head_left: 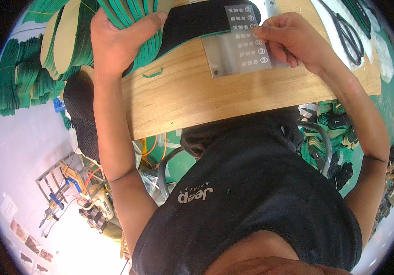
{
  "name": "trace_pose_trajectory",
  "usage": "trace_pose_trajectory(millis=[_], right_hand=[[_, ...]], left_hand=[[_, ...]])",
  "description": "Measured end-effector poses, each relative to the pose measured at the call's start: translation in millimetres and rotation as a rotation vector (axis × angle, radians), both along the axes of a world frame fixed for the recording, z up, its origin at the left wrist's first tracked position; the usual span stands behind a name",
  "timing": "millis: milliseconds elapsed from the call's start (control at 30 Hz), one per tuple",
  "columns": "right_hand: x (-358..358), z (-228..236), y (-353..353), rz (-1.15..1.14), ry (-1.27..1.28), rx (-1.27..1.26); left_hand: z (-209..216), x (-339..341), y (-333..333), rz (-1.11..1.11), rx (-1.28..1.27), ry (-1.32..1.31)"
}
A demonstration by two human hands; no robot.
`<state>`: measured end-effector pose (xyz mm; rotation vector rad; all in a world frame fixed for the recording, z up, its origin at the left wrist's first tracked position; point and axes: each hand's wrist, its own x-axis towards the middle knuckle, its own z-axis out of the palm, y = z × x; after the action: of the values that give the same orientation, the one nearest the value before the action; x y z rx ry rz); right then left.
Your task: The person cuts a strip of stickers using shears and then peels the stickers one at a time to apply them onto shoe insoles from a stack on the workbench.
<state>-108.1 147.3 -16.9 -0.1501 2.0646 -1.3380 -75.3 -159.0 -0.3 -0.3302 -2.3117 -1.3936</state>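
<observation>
My left hand (pixel 116 43) is closed round a bundle of green-edged insoles (pixel 148 48), its thumb laid across them. Between thumb and fingers, my right hand (pixel 293 39) pinches a translucent strip of labels (pixel 251 50) with white print. Under that strip lies a grey, shiny plate (pixel 215 57) with a hole near its corner. A black insole (pixel 192 20) with a green edge rests flat on the wooden table (pixel 183 98), between my two hands. The far ends of the bundle are cut off by the upper rim.
More insoles in beige and green (pixel 68 41) are piled left of my left hand, with green stacks (pixel 18 78) beyond. Black-handled scissors (pixel 348 39) lie at the right on white sheeting. A green offcut (pixel 153 73) is on the table. Insoles (pixel 330 133) fill the space below right.
</observation>
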Motion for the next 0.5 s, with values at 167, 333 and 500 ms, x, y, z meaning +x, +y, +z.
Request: trace_pose_trajectory(millis=[167, 333, 500], right_hand=[[-1, 0, 0, 0.010, -0.008, -0.001], [2, 3, -2, -0.005, 0.004, 0.012], [2, 1, 0, 0.011, 0.025, 0.013]], left_hand=[[-6, -6, -6, -0.019, -0.006, -0.049], [-8, -11, -24, -0.038, 0.000, -0.183], [-4, -9, -20, -0.020, -0.036, -0.182]])
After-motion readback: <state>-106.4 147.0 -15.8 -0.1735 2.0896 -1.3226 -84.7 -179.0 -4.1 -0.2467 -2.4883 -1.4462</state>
